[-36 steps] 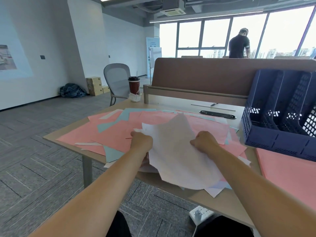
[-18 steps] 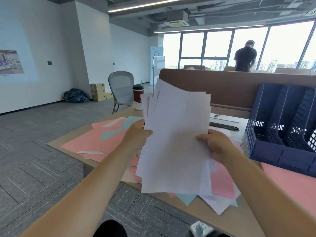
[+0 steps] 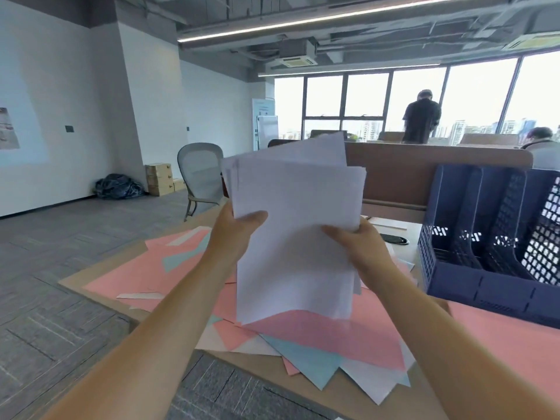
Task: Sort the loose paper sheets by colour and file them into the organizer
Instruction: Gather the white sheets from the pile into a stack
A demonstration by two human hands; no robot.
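I find no legible text, number or brand from remote station. Banner stand (image 3: 263, 116) by window (image 3: 366, 95): faint print, too small to read. Projected picture (image 3: 7, 128) on left wall (image 3: 60, 116): blurred, cut by frame edge, unreadable. White sheets (image 3: 297, 237): faint grey marks along top left edge, not decipherable. Cardboard boxes (image 3: 159, 178): small dark marks on front faces, illegible at this range.
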